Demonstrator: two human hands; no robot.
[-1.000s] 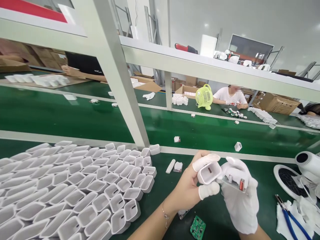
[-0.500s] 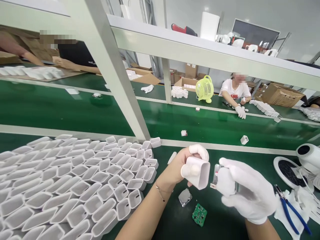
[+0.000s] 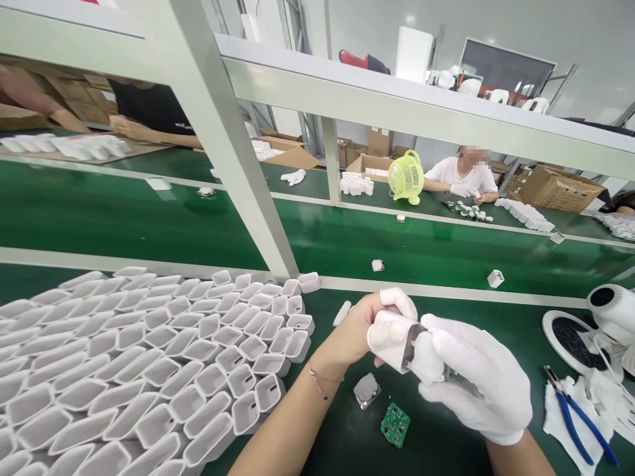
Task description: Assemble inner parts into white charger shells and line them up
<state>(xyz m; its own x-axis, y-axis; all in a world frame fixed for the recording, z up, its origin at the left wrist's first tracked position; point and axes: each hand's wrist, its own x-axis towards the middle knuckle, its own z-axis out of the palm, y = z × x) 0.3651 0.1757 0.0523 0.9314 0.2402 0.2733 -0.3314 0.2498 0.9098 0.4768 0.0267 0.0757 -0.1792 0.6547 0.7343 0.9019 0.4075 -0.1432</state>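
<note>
My left hand [image 3: 380,324], with white finger cots on some fingers, is closed around a white plastic charger housing [image 3: 394,354], its open end facing right. In a white glove, my right hand [image 3: 479,380] pinches a charger circuit assembly [image 3: 427,360] topped with a white pad. The assembly's front edge is at the housing's mouth and looks partly inside it. Below my hands, another assembly [image 3: 367,391] and a green circuit board [image 3: 395,425] lie on the dark green bench. Many similar empty housings [image 3: 206,380] stand packed in rows on the left, their openings facing up.
Blue-handled pliers [image 3: 570,416] lie on white cloth at the right, near a white fan [image 3: 608,304]. Beyond the bench edge, a green conveyor [image 3: 342,244] carries a few parts. A slanted metal post [image 3: 243,145] rises at centre left. Co-workers sit on the far side.
My right hand has moved left, bringing the circuit assembly from apart to the housing's mouth. Parts on the conveyor have shifted right. The far co-worker's gloved hand has drawn back.
</note>
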